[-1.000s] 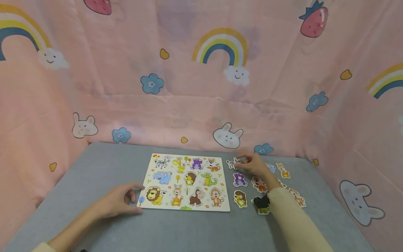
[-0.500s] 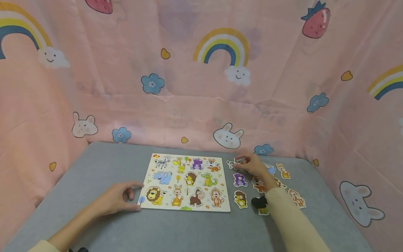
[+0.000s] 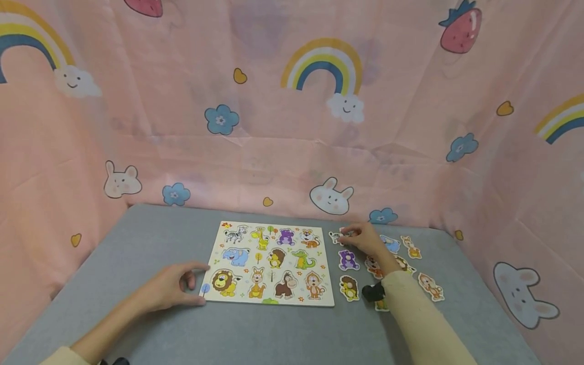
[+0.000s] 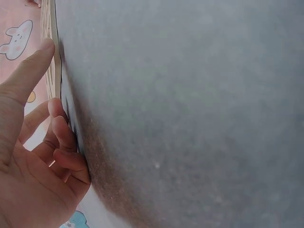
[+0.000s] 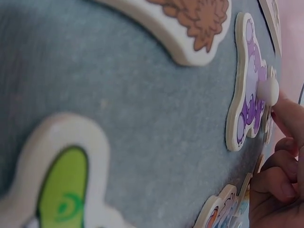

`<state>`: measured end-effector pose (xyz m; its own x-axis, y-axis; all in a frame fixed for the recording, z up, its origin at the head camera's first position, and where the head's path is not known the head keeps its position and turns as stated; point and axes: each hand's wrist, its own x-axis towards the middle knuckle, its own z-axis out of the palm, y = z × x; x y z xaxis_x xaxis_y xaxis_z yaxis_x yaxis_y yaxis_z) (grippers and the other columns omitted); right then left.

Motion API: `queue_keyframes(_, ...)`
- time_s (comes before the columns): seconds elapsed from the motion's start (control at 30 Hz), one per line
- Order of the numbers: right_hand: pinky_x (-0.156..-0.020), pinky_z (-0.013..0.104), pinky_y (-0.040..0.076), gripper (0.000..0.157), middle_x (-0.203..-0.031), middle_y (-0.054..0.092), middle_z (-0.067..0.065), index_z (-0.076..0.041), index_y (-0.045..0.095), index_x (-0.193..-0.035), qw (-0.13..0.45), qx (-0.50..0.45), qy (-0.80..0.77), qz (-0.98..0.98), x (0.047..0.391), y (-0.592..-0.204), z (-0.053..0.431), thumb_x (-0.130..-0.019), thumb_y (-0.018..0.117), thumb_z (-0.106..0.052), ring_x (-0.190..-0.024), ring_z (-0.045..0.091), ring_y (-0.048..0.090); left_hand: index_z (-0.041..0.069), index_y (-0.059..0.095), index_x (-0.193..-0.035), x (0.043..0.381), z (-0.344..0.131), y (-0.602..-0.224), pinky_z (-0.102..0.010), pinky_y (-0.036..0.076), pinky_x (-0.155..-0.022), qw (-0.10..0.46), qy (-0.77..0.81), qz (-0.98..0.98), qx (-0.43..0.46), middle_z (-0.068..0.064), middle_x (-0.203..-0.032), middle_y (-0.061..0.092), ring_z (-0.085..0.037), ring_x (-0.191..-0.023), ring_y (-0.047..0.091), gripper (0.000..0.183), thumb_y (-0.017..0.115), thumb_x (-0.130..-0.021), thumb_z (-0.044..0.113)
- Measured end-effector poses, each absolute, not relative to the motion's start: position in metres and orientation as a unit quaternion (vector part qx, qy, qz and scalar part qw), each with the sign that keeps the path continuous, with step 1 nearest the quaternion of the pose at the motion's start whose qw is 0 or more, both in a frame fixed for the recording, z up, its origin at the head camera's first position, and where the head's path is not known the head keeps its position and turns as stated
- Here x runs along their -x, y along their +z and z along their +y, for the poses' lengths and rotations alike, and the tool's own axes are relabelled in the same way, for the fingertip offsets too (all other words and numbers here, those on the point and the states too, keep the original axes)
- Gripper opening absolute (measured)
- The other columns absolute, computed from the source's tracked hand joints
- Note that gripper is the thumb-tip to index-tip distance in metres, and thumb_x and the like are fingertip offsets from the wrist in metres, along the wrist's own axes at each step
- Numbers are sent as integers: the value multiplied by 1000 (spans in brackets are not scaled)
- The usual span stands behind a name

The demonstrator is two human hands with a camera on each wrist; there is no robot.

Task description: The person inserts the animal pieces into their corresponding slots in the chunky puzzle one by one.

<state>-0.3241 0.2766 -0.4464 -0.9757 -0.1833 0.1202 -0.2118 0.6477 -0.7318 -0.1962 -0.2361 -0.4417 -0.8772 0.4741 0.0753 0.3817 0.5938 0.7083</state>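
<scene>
A white puzzle board (image 3: 246,296) with animal pictures lies flat in mid table. At its left edge my left hand (image 3: 171,287) touches with thumb tip and index fingertip spread apart; the left wrist view shows the other fingers loosely bent by the board's edge (image 4: 58,71). Right of the board, my right hand (image 3: 366,240) pinches a zebra puzzle piece (image 3: 335,238) with thumb and fingers, partly covering it. Below that hand sits a purple hippo-like piece (image 3: 349,260), whose white knob (image 5: 268,91) stands out in the right wrist view.
More pieces lie right of the board: a hedgehog (image 3: 349,288), a tiger (image 3: 373,266), an elephant (image 3: 390,244), a kangaroo (image 3: 411,247), a lion (image 3: 404,264) and a monkey (image 3: 431,287). A crocodile piece (image 3: 381,305) is partly behind the wrist camera (image 3: 374,292). A pink curtain (image 3: 255,167) surrounds the table.
My right wrist and forearm have shifted slightly left, uncovering more of the elephant and lion pieces; the fingers hide more of the zebra. My left hand stays at the board's edge.
</scene>
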Motion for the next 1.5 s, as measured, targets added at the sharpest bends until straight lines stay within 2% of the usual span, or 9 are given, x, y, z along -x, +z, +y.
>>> queue_keyframes(0.37,-55,31,35,17,-64,51,3,8,75,-99,55,-126,386,-912,321,-442,273,-90,77,-6,-59,17,42,1,62,-130,198,-235,-444,-26,40,-54,61,379,892,-238,2,-79,55,-6,-56,45,68,92,-75,30)
queue_keyframes(0.67,-47,28,36,16,-61,49,2,6,75,-101,65,-117,415,-900,316,-439,283,-93,74,-8,-51,15,42,1,63,-130,198,-238,-445,-25,39,-52,62,386,889,-237,2,-78,55,-6,-54,45,65,90,-77,29)
queue_keyframes(0.8,-47,29,38,16,-60,46,2,6,75,-102,71,-118,426,-894,310,-436,287,-94,74,-8,-52,16,42,1,63,-129,198,-238,-444,-25,39,-51,65,388,889,-236,2,-78,55,-6,-54,45,64,90,-78,28)
queue_keyframes(1.03,-47,30,33,19,-59,43,1,6,74,-104,69,-134,434,-888,300,-434,294,-94,75,-10,-50,13,35,2,62,-130,200,-237,-445,-25,39,-51,71,384,890,-235,3,-78,56,-6,-54,46,64,89,-79,28)
queue_keyframes(1.5,-49,27,34,20,-63,50,5,5,75,-105,61,-137,444,-883,292,-424,284,-93,76,-11,-52,12,39,1,61,-132,198,-237,-445,-24,39,-51,81,397,885,-228,1,-79,56,-8,-56,47,64,89,-79,25)
